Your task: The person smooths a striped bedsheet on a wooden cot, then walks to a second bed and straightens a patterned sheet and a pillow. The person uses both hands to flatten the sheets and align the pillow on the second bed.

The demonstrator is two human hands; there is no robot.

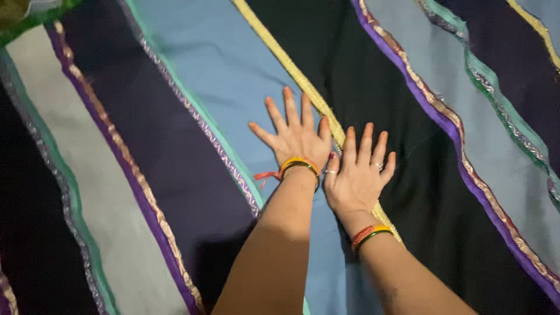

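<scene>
Both hands flat, splayed: left hand [294, 137] & right hand [357, 172] straddle gold trim [303, 81].

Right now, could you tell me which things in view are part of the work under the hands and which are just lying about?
In hand:
- left hand, flat on the light blue panel
- right hand, flat on the black panel
- gold trim running between them

Lying about:
- purple-edged trim
- grey panel
- green cloth in the top corner
</scene>
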